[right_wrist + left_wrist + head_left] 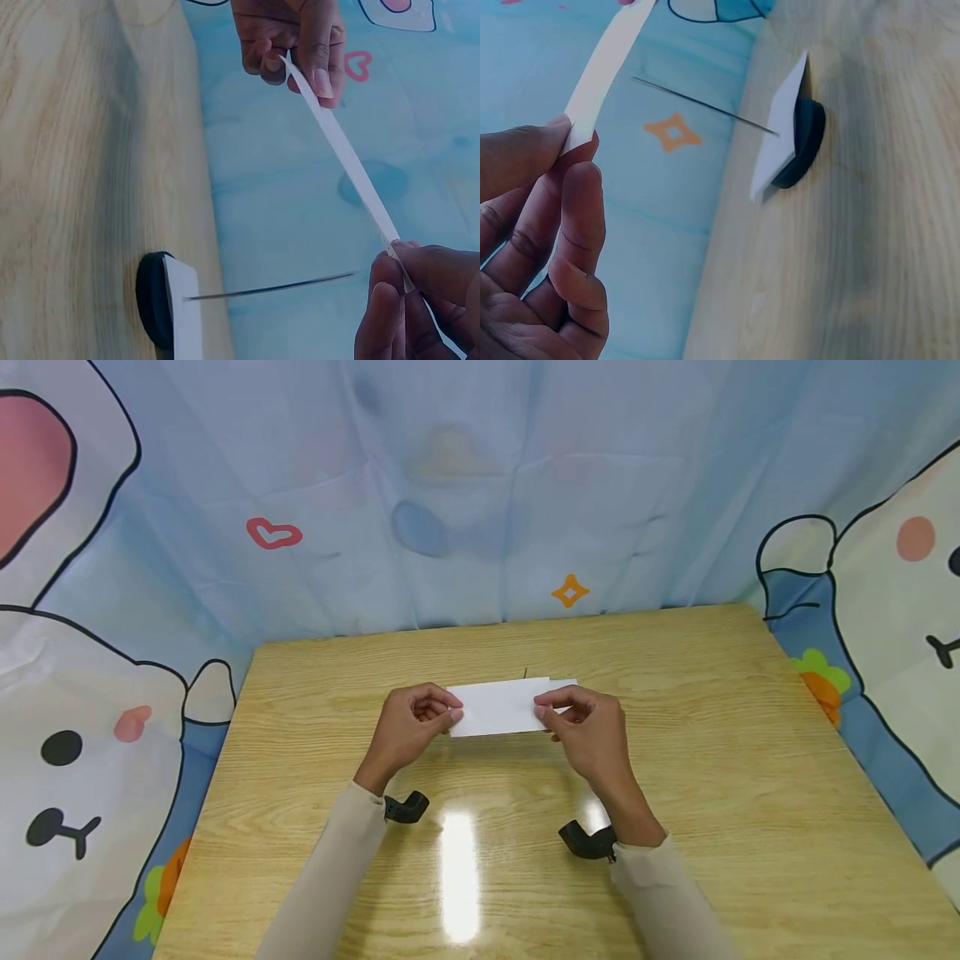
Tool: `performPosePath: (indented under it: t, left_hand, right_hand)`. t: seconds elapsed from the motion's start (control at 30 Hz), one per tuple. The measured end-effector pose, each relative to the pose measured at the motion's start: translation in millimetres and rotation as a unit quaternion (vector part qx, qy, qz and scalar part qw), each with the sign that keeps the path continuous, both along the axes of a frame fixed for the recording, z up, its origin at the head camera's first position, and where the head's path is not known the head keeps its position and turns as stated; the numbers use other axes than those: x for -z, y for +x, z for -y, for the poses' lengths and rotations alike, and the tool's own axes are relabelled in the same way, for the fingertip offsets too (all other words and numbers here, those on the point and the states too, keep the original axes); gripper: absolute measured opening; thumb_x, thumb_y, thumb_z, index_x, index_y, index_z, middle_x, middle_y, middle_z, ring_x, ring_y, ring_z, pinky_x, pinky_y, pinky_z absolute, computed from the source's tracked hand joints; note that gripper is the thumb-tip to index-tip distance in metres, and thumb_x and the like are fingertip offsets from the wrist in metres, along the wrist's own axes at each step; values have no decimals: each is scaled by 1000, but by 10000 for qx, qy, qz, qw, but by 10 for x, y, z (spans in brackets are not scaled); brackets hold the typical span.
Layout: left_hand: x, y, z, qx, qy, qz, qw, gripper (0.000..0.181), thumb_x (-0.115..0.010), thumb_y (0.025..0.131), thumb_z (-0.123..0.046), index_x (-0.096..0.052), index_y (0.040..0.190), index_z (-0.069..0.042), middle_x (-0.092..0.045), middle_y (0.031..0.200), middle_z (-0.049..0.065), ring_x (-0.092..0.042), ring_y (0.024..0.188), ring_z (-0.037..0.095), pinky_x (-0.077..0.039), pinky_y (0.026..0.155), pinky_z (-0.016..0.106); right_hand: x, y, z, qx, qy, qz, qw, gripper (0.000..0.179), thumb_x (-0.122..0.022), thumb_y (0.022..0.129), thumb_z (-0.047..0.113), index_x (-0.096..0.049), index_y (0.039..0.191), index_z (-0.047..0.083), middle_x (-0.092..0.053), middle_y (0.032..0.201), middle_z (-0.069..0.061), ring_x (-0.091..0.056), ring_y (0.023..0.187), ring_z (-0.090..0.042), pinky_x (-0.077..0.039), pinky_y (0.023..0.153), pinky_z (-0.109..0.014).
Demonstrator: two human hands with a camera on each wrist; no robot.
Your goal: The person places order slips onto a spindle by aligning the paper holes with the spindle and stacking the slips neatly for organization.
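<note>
A white paper slip point(498, 706) is held up over the table, stretched between both hands. My left hand point(408, 727) pinches its left end between thumb and fingers. At the other end, the right hand point(592, 731) pinches it likewise. Beyond the slip stands a bill spike, its thin metal pin point(270, 287) upright from a round black base point(810, 142). Another white slip point(776, 135) lies pierced on the pin, down at the base. In the head view the held slip hides most of the spike; only the pin's tip point(525, 673) shows above it.
The wooden table point(300, 827) reaches back to a light blue printed curtain point(465, 568) that also hangs at both sides. Each wrist wears a small black camera mount, the left one point(407, 807) and the right one point(587, 841) close above the tabletop.
</note>
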State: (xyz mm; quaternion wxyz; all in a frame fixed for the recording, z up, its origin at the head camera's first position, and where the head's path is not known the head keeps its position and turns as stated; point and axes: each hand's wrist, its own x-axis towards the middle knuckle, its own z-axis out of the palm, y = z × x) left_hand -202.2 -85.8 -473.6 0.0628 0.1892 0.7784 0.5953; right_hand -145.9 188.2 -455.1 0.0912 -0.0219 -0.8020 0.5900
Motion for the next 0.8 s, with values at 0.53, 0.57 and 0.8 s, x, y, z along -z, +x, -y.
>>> performPosePath:
  t: [0.53,0.57,0.8]
  left_hand:
    - [-154,-134,-168,70,63,-319,9994,9,-79,98,-18,-79,102,-10,-75,86,11,-69,71,21,-59,69,37]
    - [-157,-143,-175,71,58,-334,9994,9,-79,98,-18,-80,102,-10,-75,86,11,-69,71,21,-59,69,37]
    - [-213,-184,-243,79,28,-381,9992,9,-80,97,-18,-80,103,-10,-76,85,11,-69,70,20,-59,69,44]
  right_hand:
    - [-84,-137,-170,170,82,-82,9998,12,-83,95,19,-84,101,9,-79,98,-15,-72,67,-13,-62,65,-28]
    - [-89,-144,-178,185,88,-76,9998,12,-83,95,19,-84,101,9,-79,98,-14,-72,66,-13,-62,65,-28]
    - [-133,-178,-244,263,158,-130,9994,13,-84,94,19,-84,102,8,-80,97,-10,-72,68,-15,-62,65,-27]
